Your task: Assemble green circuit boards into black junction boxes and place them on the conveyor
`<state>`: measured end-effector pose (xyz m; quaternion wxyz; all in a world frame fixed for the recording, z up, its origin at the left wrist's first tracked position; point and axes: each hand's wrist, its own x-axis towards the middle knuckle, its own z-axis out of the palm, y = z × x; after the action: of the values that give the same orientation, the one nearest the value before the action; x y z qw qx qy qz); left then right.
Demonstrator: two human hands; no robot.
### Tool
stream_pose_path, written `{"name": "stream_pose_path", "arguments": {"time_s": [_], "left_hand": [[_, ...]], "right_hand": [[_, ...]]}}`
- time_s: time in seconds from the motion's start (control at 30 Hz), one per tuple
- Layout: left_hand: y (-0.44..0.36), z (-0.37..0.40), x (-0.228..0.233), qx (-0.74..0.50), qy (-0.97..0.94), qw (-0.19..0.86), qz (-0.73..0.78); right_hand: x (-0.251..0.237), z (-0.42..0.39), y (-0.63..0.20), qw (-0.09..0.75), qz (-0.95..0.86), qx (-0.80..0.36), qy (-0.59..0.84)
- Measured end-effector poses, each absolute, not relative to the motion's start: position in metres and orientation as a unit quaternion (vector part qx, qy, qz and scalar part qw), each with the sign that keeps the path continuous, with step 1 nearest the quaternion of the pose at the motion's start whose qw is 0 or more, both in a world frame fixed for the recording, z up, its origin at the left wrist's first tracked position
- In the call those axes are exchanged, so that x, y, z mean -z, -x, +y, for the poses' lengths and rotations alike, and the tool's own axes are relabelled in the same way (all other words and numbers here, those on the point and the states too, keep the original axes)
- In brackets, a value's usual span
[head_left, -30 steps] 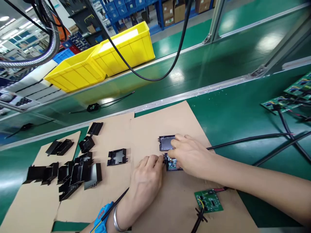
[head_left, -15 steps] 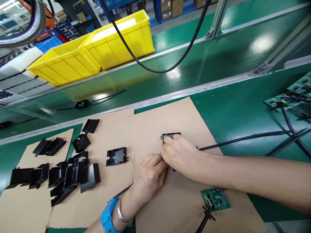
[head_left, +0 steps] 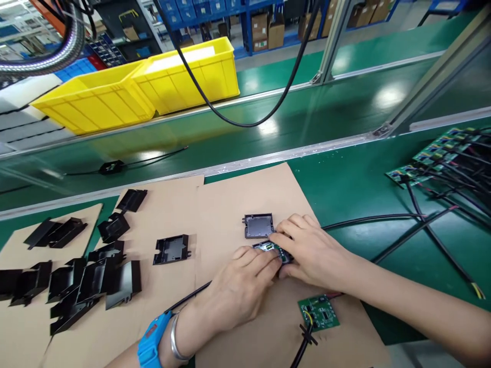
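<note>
— What changed?
— The right hand (head_left: 310, 250) slid back off the lid (head_left: 259, 225). Both hands now pinch the little box (head_left: 273, 250).
— Left hand (head_left: 240, 286) too?
— Yes. The lid lies at eleven o'clock from the box.

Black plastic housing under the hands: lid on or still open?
Open. The small black plastic housing shows green board inside between both hands; a separate black tray-shaped cover lies apart, just beyond it, on the cardboard sheet.

Bright, even overhead lighting. Glare patches on the glossy green conveyor belt (head_left: 268, 125). Shadows beneath the hands soft and faint. Centre sharp; wide-angle bending of straight lines toward edges.
</note>
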<state>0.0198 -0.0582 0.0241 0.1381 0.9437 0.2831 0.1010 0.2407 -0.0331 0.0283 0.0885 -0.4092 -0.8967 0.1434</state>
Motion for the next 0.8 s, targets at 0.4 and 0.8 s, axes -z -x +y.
{"name": "stream_pose_path", "arguments": {"time_s": [0.4, 0.8], "left_hand": [[-0.016, -0.05, -0.016, -0.104, -0.942, 0.151, 0.282], [-0.014, -0.05, -0.021, -0.086, -0.935, 0.176, 0.294]], "right_hand": [[-0.039, -0.019, -0.274, 0.121, -0.879, -0.214, 0.408], [-0.021, -0.017, -0.265, 0.172, -0.887, -0.32, 0.286]]}}
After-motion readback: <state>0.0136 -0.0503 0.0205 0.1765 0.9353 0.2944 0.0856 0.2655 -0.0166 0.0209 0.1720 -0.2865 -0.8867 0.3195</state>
